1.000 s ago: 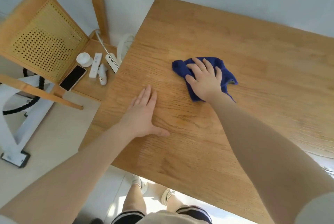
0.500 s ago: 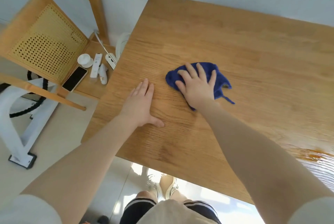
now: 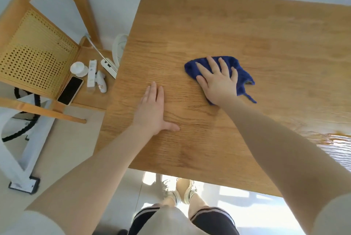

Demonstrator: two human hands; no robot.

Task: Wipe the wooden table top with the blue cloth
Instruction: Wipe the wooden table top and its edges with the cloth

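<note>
My right hand (image 3: 218,81) is flat, fingers spread, pressing down on the blue cloth (image 3: 241,75) — palm on top, no clench around it. Cloth is bunched on the wooden table top (image 3: 247,26), mid-surface, with a loose strand trailing off its right side. My left hand (image 3: 153,109) is open, palm down on bare wood nearer the left edge, apart from the cloth. Beside the table, a chair (image 3: 38,54) holds a phone (image 3: 70,90) and small white items.
</note>
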